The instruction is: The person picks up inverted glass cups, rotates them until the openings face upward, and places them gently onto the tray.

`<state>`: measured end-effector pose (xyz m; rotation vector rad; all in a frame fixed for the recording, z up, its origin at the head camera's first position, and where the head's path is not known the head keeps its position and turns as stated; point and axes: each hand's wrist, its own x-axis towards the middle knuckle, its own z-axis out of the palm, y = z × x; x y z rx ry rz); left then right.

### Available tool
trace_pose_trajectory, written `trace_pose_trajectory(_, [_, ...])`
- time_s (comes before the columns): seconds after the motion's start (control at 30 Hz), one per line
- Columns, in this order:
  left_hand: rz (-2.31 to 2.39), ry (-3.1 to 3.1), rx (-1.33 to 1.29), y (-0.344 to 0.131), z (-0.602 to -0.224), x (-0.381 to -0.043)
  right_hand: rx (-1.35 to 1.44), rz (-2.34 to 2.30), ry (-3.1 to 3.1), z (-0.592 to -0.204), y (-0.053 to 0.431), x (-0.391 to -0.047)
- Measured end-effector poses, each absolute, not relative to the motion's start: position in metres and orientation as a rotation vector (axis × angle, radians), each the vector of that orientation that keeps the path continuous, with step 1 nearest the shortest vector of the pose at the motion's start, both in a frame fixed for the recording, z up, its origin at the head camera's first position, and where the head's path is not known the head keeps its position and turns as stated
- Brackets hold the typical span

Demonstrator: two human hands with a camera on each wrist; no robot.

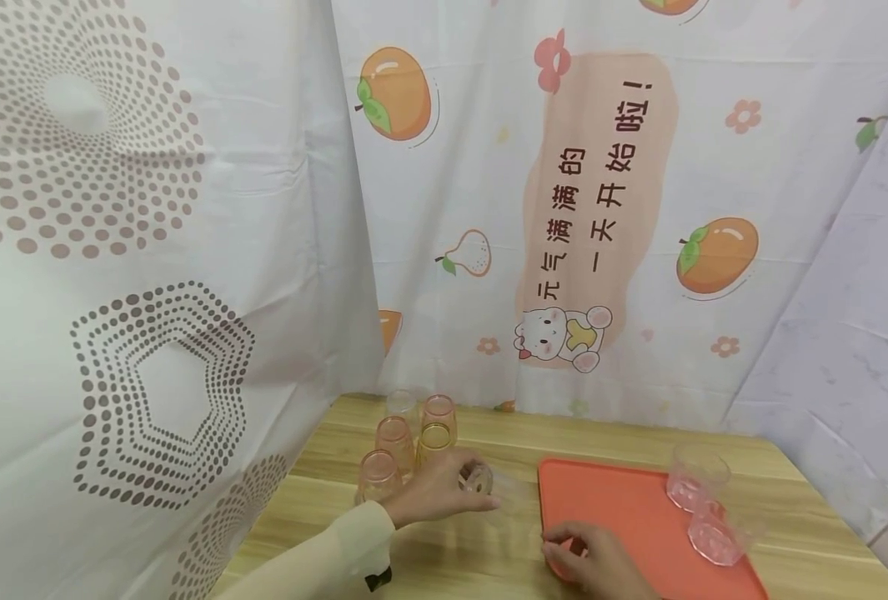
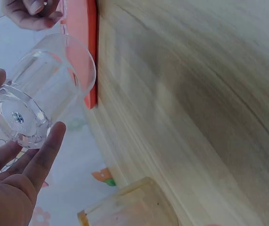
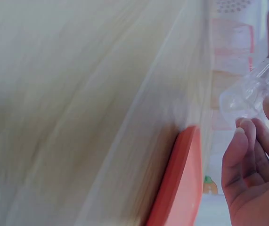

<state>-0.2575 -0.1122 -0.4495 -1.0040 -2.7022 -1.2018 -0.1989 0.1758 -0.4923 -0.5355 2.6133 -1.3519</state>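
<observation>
My left hand (image 1: pixel 434 493) holds a clear drinking glass (image 2: pixel 23 110) by its thick base, thumb on one side and fingers on the other. In the left wrist view the glass is tilted, its mouth pointing away from the palm toward the right hand. My right hand (image 1: pixel 597 560) hovers by the left edge of the red tray (image 1: pixel 601 492). Its fingers (image 3: pixel 261 155) are loosely bent, and nothing shows between them and the thumb. In the right wrist view the clear glass appears just beyond those fingertips; no contact can be made out.
Left of the left hand stand pink glasses (image 1: pixel 379 473), a yellow glass (image 1: pixel 434 440) and a clear glass (image 1: pixel 402 406), grouped closely. Two clear glasses (image 1: pixel 689 490) are at the tray's right side. Patterned curtains (image 1: pixel 459 167) hang behind and beside the wooden table (image 1: pixel 489 446).
</observation>
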Motion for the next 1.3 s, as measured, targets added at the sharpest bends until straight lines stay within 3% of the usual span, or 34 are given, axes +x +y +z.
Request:
trace_pose_trajectory(0.27, [-1.232, -2.687, -1.017, -0.106, -0.456, -0.257, -0.450, -1.406, 2.673, -0.488, 0.165, -0.199])
trace_pose_trajectory(0.67, [-1.330, -2.682, -1.056, -0.101, -0.459, -0.257, -0.056, -1.729, 2.508, -0.478, 0.160, -0.195])
trace_pose_trajectory(1.3, [-1.417, -2.766, -1.102, -0.086, -0.470, -0.248, -0.380, -1.757, 2.638, -0.467, 0.179, -0.191])
